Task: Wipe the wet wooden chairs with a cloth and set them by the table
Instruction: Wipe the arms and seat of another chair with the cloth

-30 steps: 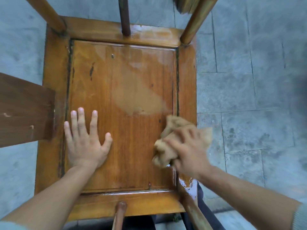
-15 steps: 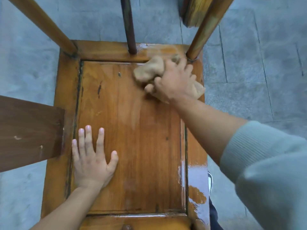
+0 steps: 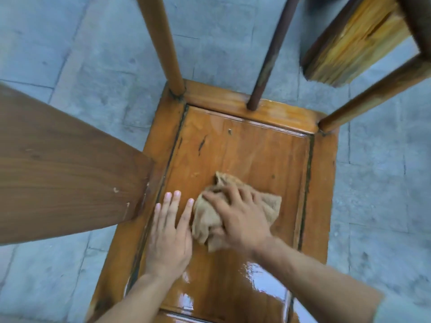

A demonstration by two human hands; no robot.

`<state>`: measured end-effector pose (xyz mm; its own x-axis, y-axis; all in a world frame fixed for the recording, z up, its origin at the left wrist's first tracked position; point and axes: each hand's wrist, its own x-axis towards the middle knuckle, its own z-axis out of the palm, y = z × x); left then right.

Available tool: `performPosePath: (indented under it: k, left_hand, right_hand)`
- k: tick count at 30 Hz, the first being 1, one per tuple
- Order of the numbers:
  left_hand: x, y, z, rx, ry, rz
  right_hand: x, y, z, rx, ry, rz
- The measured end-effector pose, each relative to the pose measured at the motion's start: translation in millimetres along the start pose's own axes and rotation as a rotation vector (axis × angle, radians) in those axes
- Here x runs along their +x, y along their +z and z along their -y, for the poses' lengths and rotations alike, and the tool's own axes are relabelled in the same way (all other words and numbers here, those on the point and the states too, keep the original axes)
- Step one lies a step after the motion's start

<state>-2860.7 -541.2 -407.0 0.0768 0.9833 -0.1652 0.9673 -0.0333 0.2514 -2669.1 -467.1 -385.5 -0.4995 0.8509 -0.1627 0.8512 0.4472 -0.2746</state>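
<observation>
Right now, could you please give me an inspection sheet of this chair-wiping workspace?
Surface: wooden chair seat, glossy water film at the near end, duller toward the far end.
Job's things: tan cloth bunched on the seat; chair uprights rising at the far edge.
Clutter: a dark wooden panel overlapping the seat's left edge; a second wooden piece at top right.
Grippers: left hand flat on the seat, fingers spread; right hand pressing on the cloth.
Cables: nothing seen.
Surroundings: grey stone floor all round; no table in view.
</observation>
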Motion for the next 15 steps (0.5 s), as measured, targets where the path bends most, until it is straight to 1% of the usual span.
performPosePath:
  k: [3, 5, 7, 8, 10, 12, 13, 15]
  left_hand:
    - [-12.9, 4.4, -1.9, 0.040, -0.098, 0.012]
    - [-19.0, 2.8, -13.2, 0.058, -0.161, 0.010]
    - [-22.7, -0.4, -23.6, 0.049, -0.225, 0.037]
    - [-22.3, -1.8, -27.6, 0.023, -0.248, 0.034]
    - [-23.4, -5.6, -33.4, -0.045, -0.323, 0.016]
    - [-26.5, -6.2, -38.0, -0.064, -0.393, -0.024]
    - [-28.4, -6.5, -40.1, -0.059, -0.409, -0.022]
    - [-29.1, -4.6, -40.3, -0.063, -0.417, -0.039]
  right_hand:
    - [88.5, -9.5, 7.4, -0.048, 0.062, -0.069]
    - [130.0, -14.2, 16.1, -0.063, 0.196, -0.109]
    - [134.3, -14.1, 27.9, -0.034, 0.332, -0.142]
    - [119.7, -11.0, 33.1, -0.021, 0.321, -0.135]
    - [74.2, -3.0, 42.3, 0.011, 0.144, -0.103]
    - [31.7, 2.6, 44.2, 0.021, -0.036, -0.069]
    - [26.7, 5.7, 39.2, 0.021, -0.097, -0.058]
    - [44.2, 6.1, 30.1, 0.007, -0.174, -0.058]
